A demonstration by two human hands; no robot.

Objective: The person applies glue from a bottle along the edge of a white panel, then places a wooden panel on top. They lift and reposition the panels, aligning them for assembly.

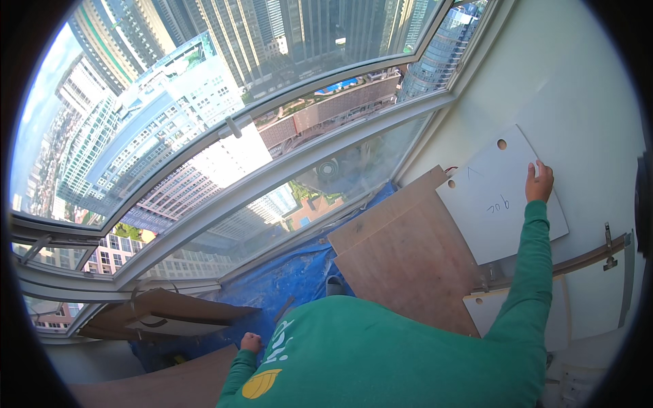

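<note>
A white cabinet door (pixel 503 211) leans at the right against the wall, with round hinge holes along its upper edge and handwriting on its face. My right hand (pixel 539 181) grips its right edge, the arm stretched out to it. Low beside my body hangs my left hand (pixel 251 342), its fingers curled closed, and I see nothing in it. A brown wooden panel (pixel 411 251) lies left of the white door, partly under its edge.
Large windows (pixel 272 163) rise ahead and left, with tall buildings outside. Blue plastic sheeting (pixel 299 268) covers the floor. A brown cardboard piece (pixel 156 313) lies at lower left. Another white panel (pixel 479 311) and a wooden strip with metal hinges (pixel 609 248) are at right.
</note>
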